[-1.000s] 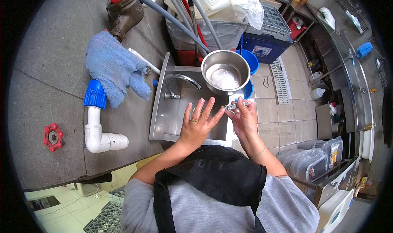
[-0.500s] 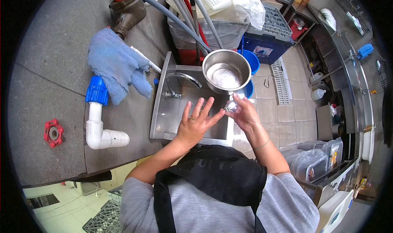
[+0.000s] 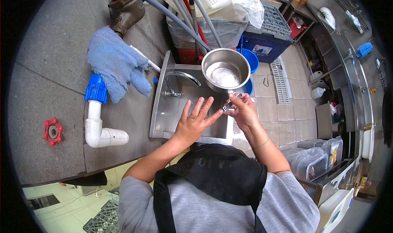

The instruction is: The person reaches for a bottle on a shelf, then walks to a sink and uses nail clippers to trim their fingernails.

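Note:
Between the thumb and fingers of my right hand (image 3: 245,112) is a small shiny metal piece (image 3: 227,106); its exact kind I cannot make out. My left hand (image 3: 194,122) is open over the sink, back upward and fingers spread. Its thumb reaches right, its tip at or just short of the metal piece. Just beyond the right hand, a round steel pot (image 3: 226,70) sits over the far right corner of the steel sink (image 3: 191,100). Whether the metal piece joins the pot is hidden by the fingers. A curved faucet (image 3: 183,74) stands at the sink's left side.
A blue cloth (image 3: 114,61) lies over a white pipe (image 3: 95,124) on the grey counter (image 3: 53,85), near a red valve handle (image 3: 53,132). Poles and a lined bin (image 3: 206,30) stand behind the sink. Blue buckets (image 3: 248,61) and a floor drain (image 3: 281,83) are at right.
The metal piece has turned in my right hand's fingers and now looks narrower. My left hand stays spread in nearly the same place, and the pot has hardly moved.

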`<action>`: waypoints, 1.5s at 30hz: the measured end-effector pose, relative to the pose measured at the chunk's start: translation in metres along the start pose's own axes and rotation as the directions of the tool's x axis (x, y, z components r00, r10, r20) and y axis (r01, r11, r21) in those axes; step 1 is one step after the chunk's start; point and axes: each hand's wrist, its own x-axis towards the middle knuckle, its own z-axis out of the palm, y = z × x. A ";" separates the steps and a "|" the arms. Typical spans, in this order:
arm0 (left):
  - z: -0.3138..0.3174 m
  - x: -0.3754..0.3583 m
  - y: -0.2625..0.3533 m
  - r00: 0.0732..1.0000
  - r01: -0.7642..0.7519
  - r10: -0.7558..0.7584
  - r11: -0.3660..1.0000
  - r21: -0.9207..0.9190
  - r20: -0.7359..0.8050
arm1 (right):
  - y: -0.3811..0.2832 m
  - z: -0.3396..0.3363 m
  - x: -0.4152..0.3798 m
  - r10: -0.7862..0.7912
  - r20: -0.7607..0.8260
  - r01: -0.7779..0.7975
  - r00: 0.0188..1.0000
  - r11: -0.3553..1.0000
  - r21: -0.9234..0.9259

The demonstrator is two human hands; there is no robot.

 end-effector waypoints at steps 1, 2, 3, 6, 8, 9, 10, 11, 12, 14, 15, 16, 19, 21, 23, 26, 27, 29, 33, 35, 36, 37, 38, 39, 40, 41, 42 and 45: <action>-0.001 0.000 0.000 1.000 -0.004 0.004 1.000 0.010 0.003 | 0.001 0.000 0.000 -0.001 -0.001 0.001 1.000 1.000 -0.002; -0.001 0.000 -0.001 1.000 -0.008 0.007 1.000 0.019 0.006 | 0.001 0.000 0.001 -0.002 -0.001 0.002 1.000 1.000 -0.003; -0.001 0.000 -0.001 1.000 -0.008 0.008 1.000 0.020 0.003 | 0.002 0.000 0.001 -0.001 -0.010 0.001 1.000 1.000 -0.006; -0.002 0.000 -0.001 1.000 -0.004 0.004 1.000 0.015 -0.002 | 0.003 0.002 0.002 -0.011 -0.033 0.010 0.999 1.000 -0.019; -0.003 0.000 0.000 1.000 0.004 -0.004 1.000 0.004 0.004 | 0.003 0.002 0.003 -0.033 -0.041 0.031 0.999 0.999 -0.037; -0.003 0.000 0.000 1.000 0.004 -0.004 1.000 0.001 0.003 | 0.004 0.002 0.003 -0.039 -0.038 0.037 0.999 0.998 -0.041; -0.003 0.000 0.000 1.000 0.005 -0.005 1.000 -0.002 0.002 | 0.004 0.002 0.002 -0.046 -0.035 0.044 0.998 0.998 -0.046; -0.003 0.000 0.000 1.000 0.006 -0.006 1.000 -0.004 0.001 | 0.004 0.002 0.002 -0.052 -0.032 0.050 0.998 0.997 -0.050; -0.003 0.000 0.000 1.000 0.006 -0.006 1.000 -0.006 0.005 | 0.004 0.002 0.002 -0.049 -0.039 0.047 0.998 0.997 -0.054; -0.003 0.000 0.000 1.000 0.008 -0.008 1.000 -0.009 0.012 | 0.005 0.002 0.002 -0.042 -0.052 0.039 0.998 0.997 -0.060; -0.002 -0.001 0.000 1.000 -0.003 0.003 1.000 0.013 0.009 | 0.006 0.001 0.003 -0.009 -0.052 0.005 0.999 0.998 -0.060; -0.001 -0.001 -0.001 1.000 -0.014 0.014 0.999 0.035 0.007 | 0.007 -0.002 0.006 0.025 -0.052 -0.028 0.998 0.998 -0.061; 0.002 -0.002 -0.003 0.999 -0.040 0.040 0.998 0.042 -0.008 | 0.000 -0.006 0.013 0.196 0.014 -0.195 0.981 0.980 -0.047; 0.003 -0.001 -0.006 0.998 -0.058 0.059 0.998 0.031 -0.015 | -0.003 -0.007 0.017 0.263 0.061 -0.261 0.963 0.964 -0.049; 0.003 0.000 -0.008 0.997 -0.079 0.080 0.997 0.022 -0.019 | -0.004 -0.009 0.020 0.265 0.089 -0.260 0.960 0.963 -0.065; 0.004 0.001 -0.013 0.994 -0.106 0.106 0.994 0.028 -0.015 | -0.006 -0.005 0.021 0.256 0.078 -0.247 0.964 0.963 -0.106; 0.003 0.001 -0.014 0.993 -0.117 0.117 0.992 0.037 -0.012 | -0.006 -0.004 0.021 0.254 0.082 -0.244 0.964 0.963 -0.113; 0.003 0.001 -0.017 0.990 -0.138 0.139 0.989 0.055 -0.005 | -0.007 -0.003 0.021 0.251 0.088 -0.239 0.964 0.962 -0.129; 0.003 0.002 -0.019 0.987 -0.161 0.161 0.985 0.061 0.006 | -0.011 0.001 0.019 0.249 0.075 -0.228 0.966 0.948 -0.220; 0.005 0.002 -0.020 0.984 -0.179 0.179 0.982 0.065 0.008 | -0.012 0.000 0.018 0.234 0.068 -0.205 0.970 0.935 -0.289; 0.005 0.002 -0.021 0.983 -0.183 0.182 0.981 0.066 0.009 | -0.012 0.000 0.019 0.247 0.064 -0.218 0.967 0.931 -0.291; 0.004 0.002 -0.021 0.983 -0.186 0.186 0.980 0.068 0.011 | -0.012 0.000 0.019 0.259 0.060 -0.231 0.964 0.928 -0.293; 0.004 0.003 -0.021 0.982 -0.189 0.189 0.979 0.070 0.013 | -0.012 0.000 0.020 0.272 0.057 -0.244 0.960 0.924 -0.295; 0.004 0.003 -0.022 0.983 -0.186 0.185 0.980 0.065 0.010 | -0.012 -0.001 0.020 0.275 0.063 -0.246 0.959 0.925 -0.291; 0.005 0.003 -0.022 0.983 -0.182 0.182 0.981 0.060 0.008 | -0.012 -0.001 0.021 0.278 0.069 -0.248 0.958 0.925 -0.287; 0.005 0.003 -0.022 0.984 -0.178 0.178 0.982 0.055 0.005 | -0.012 -0.001 0.021 0.281 0.075 -0.249 0.957 0.926 -0.284; 0.005 0.004 -0.022 0.984 -0.177 0.178 0.983 0.051 -0.007 | -0.012 -0.002 0.021 0.279 0.079 -0.247 0.957 0.926 -0.286; 0.006 0.005 -0.023 0.983 -0.180 0.181 0.983 0.039 -0.037 | -0.012 -0.002 0.020 0.265 0.079 -0.231 0.961 0.927 -0.294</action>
